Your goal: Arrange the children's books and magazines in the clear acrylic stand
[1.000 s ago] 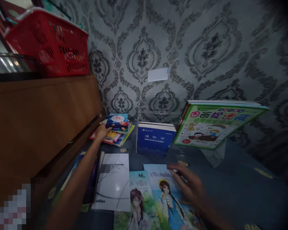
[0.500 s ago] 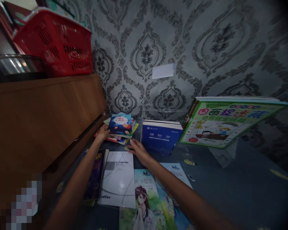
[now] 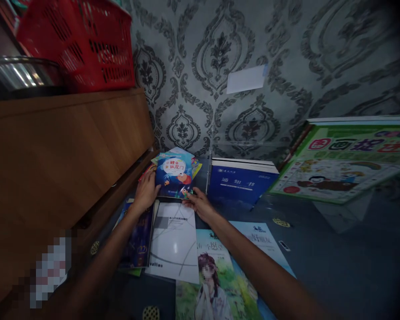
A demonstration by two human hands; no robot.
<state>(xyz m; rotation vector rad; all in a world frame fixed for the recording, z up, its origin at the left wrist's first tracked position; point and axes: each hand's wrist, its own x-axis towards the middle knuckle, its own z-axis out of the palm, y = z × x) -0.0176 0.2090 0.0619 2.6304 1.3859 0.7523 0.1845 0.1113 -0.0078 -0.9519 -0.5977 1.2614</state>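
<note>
So, biggest first: there's a wall in grey damask-patterned wallpaper [image 3: 222, 49] behind a dark blue-grey tabletop [image 3: 340, 275]. Left side has a brown wooden cabinet [image 3: 70, 146] carrying a red plastic slatted basket [image 3: 83, 49] and a shiny round steel bowl [image 3: 23, 73]. Over on the right, a big green-bordered picture book [image 3: 340, 166] leans on a clear stand [image 3: 345, 211]. Left of that, some dark blue booklets [image 3: 242, 182] stand upright.

Up front, a green-toned book with a drawn girl on the cover [image 3: 203, 302] partly covers a pale blue paperback [image 3: 260, 238]. Next to those, a white softcover booklet [image 3: 173, 244] lies beside a dark purple book [image 3: 140, 238].

Now the small blue children's book with a fish cover [image 3: 175, 175]: it's on top of a colourful pile near the wall. The left hand [image 3: 147, 191] pinches its left edge, thumb at the lower corner. The right hand [image 3: 202, 204] has its fingers at the lower right corner; can't tell if they're really gripping.
</note>
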